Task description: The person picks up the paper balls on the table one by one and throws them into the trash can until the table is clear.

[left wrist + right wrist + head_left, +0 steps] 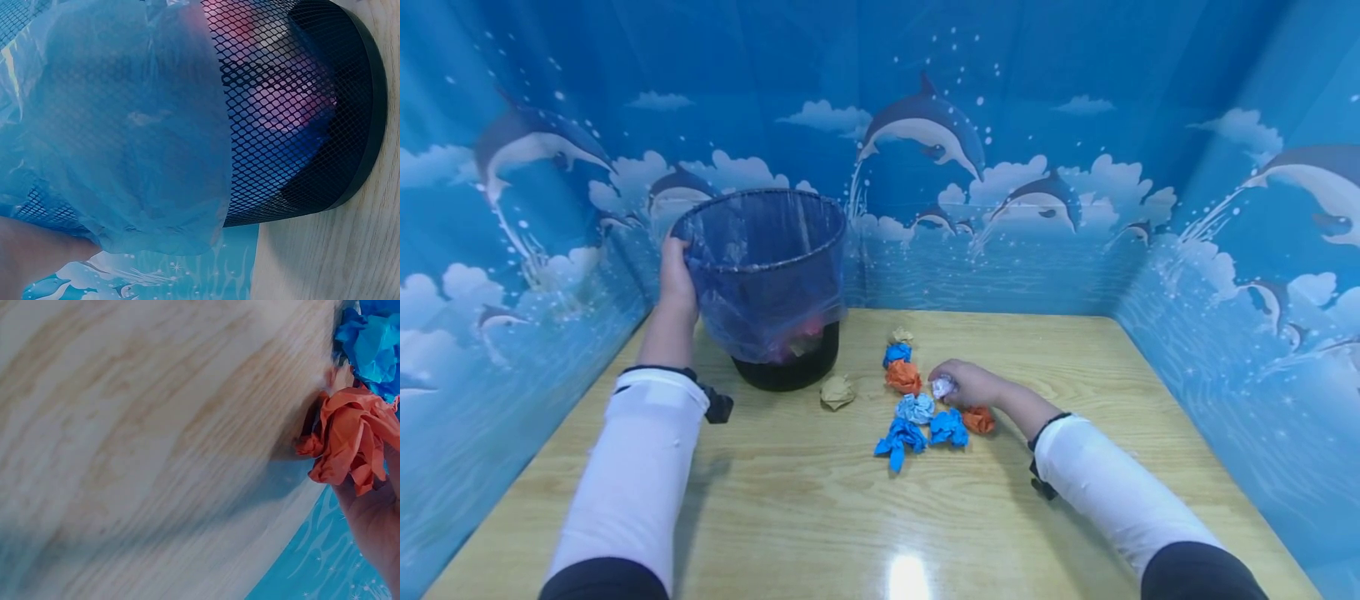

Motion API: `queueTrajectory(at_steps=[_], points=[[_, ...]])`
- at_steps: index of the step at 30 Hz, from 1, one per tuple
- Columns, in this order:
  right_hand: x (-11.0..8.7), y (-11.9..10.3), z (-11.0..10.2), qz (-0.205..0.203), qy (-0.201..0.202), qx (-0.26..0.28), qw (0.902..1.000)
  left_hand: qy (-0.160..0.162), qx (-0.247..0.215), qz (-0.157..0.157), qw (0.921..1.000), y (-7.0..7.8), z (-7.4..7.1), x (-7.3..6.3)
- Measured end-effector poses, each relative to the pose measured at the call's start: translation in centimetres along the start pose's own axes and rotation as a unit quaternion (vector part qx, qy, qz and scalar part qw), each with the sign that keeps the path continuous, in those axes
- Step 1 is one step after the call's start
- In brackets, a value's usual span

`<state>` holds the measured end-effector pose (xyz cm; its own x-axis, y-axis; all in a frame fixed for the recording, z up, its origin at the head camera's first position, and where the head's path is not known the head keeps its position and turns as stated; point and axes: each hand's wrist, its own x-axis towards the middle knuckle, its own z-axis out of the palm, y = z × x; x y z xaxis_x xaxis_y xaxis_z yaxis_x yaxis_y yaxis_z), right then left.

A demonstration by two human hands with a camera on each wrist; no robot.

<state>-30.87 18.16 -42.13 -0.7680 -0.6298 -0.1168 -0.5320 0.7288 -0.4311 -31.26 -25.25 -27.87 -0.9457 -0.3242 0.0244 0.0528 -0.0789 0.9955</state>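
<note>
Bin (786, 375) held near rim by left hand (677, 279), fingers mostly hidden; mesh judged stiff, light. Liner (760, 304) right of that grip, likely slippery; best pinned against rim. Tan paper ball (837, 392) beside bin base, left of right grip. Orange paper ball (903, 377) just left of right fingertips. White paper ball (942, 387) pinched by right hand (973, 385); probably very light, springy, easily crushed; best taken lightly across middle. Second orange ball (978, 420) just below right grip.

Head view looks forward and down; close, tilted wrist views share its table (790, 500).
</note>
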Motion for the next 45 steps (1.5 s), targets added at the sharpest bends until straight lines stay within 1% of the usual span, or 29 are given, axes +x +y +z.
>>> queueTrajectory(at_steps=[5,8,15,20,24,29,35,39,45], points=[[0.0,-0.2,-0.2,0.007,0.003,-0.003,1.0000,0.007,0.014,-0.010,0.9998,0.0,0.0,0.0],[0.1,-0.4,-0.5,0.013,0.002,-0.004,0.9999,0.007,0.013,-0.013,0.9998,0.0,0.0,0.0],[0.5,-0.4,-1.7,0.005,0.010,-0.010,0.9999,0.000,0.008,-0.006,0.9999,-0.1,-0.1,-0.1],[0.6,-0.3,-2.5,-0.010,0.028,-0.006,0.9995,-0.005,0.009,-0.009,0.9999,-0.1,-0.2,-0.1],[0.7,-0.4,-3.2,-0.019,0.052,0.001,0.9985,-0.005,0.016,-0.010,0.9998,-0.1,-0.2,-0.1],[1.1,-0.6,-4.6,-0.007,0.071,0.009,0.9974,-0.003,0.021,-0.007,0.9997,-0.1,-0.1,-0.1],[1.5,-1.1,-6.4,0.018,0.080,0.036,0.9960,0.002,0.022,-0.009,0.9997,0.0,-0.1,-0.1],[1.6,-1.3,-7.2,0.036,0.088,0.048,0.9944,-0.001,0.022,-0.007,0.9997,0.1,-0.1,-0.1],[2.0,-1.7,-8.0,0.039,0.115,0.055,0.9910,0.001,0.012,-0.008,0.9999,0.1,0.0,-0.2]])
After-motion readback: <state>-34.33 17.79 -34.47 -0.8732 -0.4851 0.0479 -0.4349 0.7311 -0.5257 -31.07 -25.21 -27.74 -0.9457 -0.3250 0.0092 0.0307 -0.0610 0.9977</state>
